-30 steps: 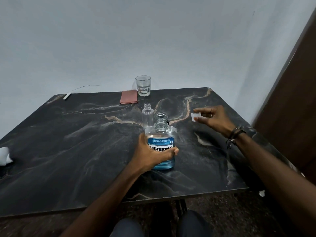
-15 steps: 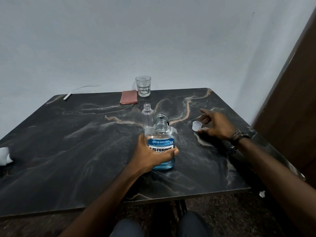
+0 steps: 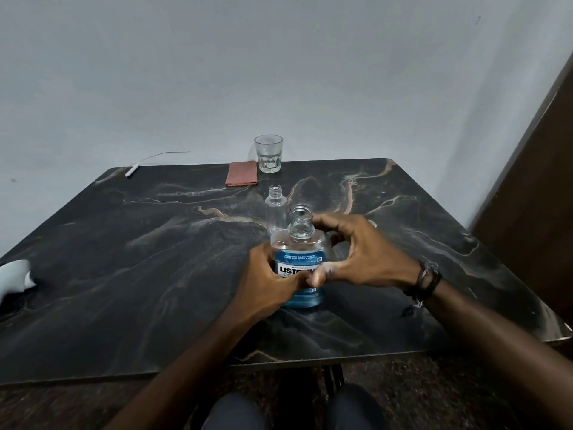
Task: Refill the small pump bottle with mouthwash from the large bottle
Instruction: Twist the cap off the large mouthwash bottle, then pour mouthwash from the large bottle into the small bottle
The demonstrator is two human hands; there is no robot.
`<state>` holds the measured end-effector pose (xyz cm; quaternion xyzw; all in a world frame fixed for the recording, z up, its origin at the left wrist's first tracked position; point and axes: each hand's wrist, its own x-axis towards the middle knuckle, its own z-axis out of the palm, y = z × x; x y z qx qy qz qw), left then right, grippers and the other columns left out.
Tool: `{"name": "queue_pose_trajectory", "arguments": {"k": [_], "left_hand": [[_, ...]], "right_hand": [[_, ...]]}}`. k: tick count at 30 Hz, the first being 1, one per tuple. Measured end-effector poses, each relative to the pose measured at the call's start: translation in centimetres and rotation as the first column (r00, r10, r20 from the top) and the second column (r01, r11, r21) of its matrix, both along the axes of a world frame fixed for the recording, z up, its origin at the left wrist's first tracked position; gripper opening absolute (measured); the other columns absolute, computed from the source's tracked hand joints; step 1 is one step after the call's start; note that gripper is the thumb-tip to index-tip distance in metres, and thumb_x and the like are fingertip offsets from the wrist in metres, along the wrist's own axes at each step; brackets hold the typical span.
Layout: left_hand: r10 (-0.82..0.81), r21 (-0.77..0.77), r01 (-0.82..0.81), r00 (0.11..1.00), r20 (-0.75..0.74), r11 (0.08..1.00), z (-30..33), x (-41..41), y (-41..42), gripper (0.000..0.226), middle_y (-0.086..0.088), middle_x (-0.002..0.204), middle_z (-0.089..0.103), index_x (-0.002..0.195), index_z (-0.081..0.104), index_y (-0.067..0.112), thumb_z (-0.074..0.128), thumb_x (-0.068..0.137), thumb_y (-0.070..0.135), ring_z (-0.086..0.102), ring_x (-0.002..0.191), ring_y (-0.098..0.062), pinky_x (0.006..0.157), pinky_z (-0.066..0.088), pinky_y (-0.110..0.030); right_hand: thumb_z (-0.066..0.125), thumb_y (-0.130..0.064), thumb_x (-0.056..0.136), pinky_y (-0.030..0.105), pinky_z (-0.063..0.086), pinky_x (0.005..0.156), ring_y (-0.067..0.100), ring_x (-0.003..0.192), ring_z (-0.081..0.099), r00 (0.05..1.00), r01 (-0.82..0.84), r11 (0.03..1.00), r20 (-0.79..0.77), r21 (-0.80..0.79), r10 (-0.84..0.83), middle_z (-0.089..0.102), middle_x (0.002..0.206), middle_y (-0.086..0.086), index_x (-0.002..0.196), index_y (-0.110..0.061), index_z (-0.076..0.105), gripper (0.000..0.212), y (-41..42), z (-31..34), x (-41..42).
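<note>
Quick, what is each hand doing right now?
Left hand: closed around the mouthwash bottle.
Right hand: fingers curled at the bottle's side; firm grip cannot be told.

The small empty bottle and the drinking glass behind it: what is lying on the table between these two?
In the head view, only bare dark marble table lies between the small bottle and the glass. The reddish folded cloth sits just left of that stretch.
</note>
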<state>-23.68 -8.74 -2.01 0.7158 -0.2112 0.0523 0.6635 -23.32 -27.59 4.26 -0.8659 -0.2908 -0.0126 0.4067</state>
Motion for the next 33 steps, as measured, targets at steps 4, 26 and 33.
{"name": "queue_pose_trajectory", "arguments": {"k": [4,26,33], "left_hand": [[0.007,-0.021,-0.005,0.992,0.126,1.000,-1.0,0.4,1.2,0.061,0.017,0.102,0.076,0.109,0.067,0.026,0.059,0.076,0.076,0.073,0.095,-0.006,0.076,0.060,-0.024],[0.361,0.181,-0.335,0.922,-0.138,0.925,0.1,9.4,1.1,0.068,-0.015,0.133,0.061,0.131,0.054,0.003,0.084,0.070,0.006,0.057,0.123,-0.024,0.108,0.048,-0.045],[0.353,0.084,-0.345,0.927,-0.124,0.935,-0.5,10.1,0.5,0.048,-0.013,0.118,0.070,0.118,0.062,0.003,0.082,0.074,0.003,0.066,0.112,-0.028,0.099,0.054,-0.044]], "right_hand": [[0.082,-0.067,0.051,0.046,0.055,0.092,0.014,0.115,0.062,0.998,-0.058,0.992,0.018,0.110,0.056,0.064,0.127,-0.005,0.131,-0.019,0.056,0.096,0.6,-1.1,-0.2],[0.080,0.001,0.070,0.029,0.060,0.077,0.020,0.092,0.075,0.973,0.096,0.849,-0.228,0.519,0.029,0.078,0.098,0.004,0.108,-0.010,0.068,0.041,2.2,-3.6,-1.5],[0.078,0.002,0.071,0.026,0.059,0.077,0.020,0.093,0.074,0.980,0.071,0.837,-0.196,0.542,0.044,0.077,0.100,0.003,0.107,-0.009,0.068,0.039,1.8,-3.4,-1.8]]}}
